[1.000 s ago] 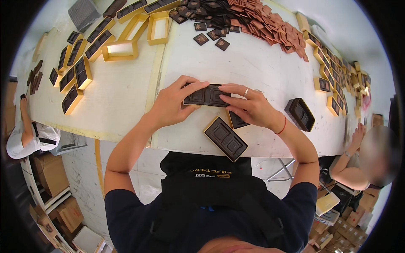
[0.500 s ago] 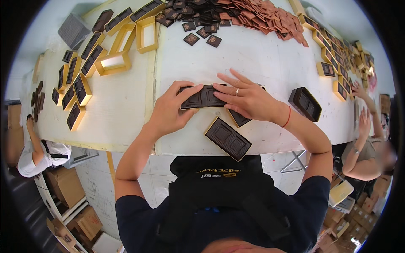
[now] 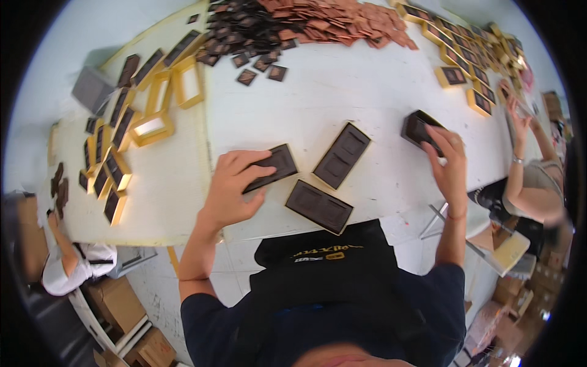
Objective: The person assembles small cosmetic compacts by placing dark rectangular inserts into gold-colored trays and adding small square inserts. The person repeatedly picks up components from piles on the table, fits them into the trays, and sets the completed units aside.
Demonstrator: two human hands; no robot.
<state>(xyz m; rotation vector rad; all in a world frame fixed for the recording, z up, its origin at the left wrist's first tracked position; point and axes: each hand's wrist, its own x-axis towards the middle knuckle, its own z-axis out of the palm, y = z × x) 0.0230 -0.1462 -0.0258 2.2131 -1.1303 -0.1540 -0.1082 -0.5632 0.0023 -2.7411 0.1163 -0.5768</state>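
Note:
My left hand (image 3: 235,180) rests its fingers over a dark brown plastic tray (image 3: 279,162), with the thumb at the near edge. Off to the right, my right hand (image 3: 451,158) has its fingers on the near side of a deeper dark tray (image 3: 416,126), gripping its rim. Two more dark trays with shallow square recesses and gold edges lie between my hands: one slanted tray (image 3: 342,155) farther off, and one tray (image 3: 320,206) close to the table's front edge.
Dark square packets (image 3: 241,30) and copper-coloured packets (image 3: 348,24) are heaped at the back. Gold boxes with dark trays (image 3: 115,165) stand at left, beside empty gold frames (image 3: 153,129). Filled gold boxes (image 3: 455,58) stand at right. Co-workers sit at both ends of the white table (image 3: 373,92).
My right hand has left the tray in my left hand and moved right onto the deeper tray. The slanted tray it covered is now uncovered. The whole view has shifted.

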